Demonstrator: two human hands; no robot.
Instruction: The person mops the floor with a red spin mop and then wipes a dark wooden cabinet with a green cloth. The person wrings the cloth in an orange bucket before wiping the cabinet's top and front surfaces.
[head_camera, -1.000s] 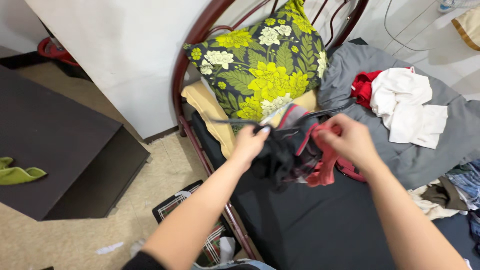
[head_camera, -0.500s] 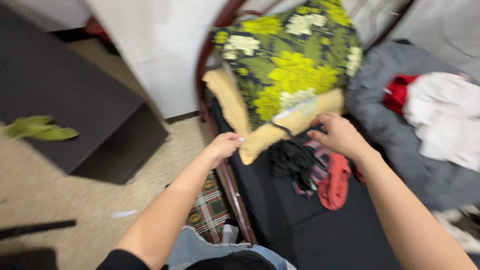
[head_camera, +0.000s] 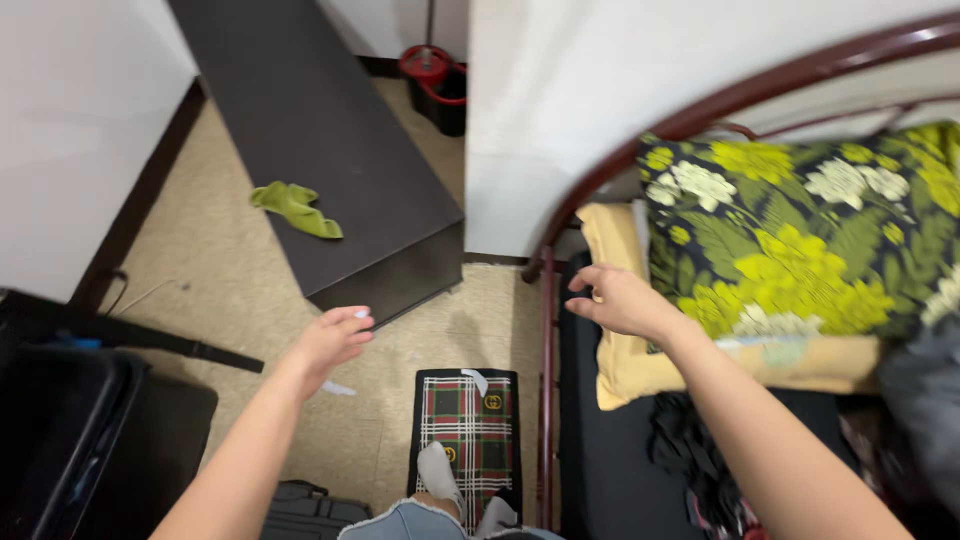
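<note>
Bed (head_camera: 620, 470) is the reference: left hand (head_camera: 335, 338) hangs empty off its left side over the floor, fingers loosely curled; right hand (head_camera: 615, 300) is empty too, half open, at the near corner of the tan pillow (head_camera: 625, 365) by the headboard (head_camera: 600, 195). Floral pillow (head_camera: 790, 240) leans on top of that. Risks: a tug on the tan pillow could tip the floral pillow; plaid mat (head_camera: 470, 425) beside the bed could slip underfoot; dark clothes (head_camera: 690, 450) near the bed edge could slide off.
</note>
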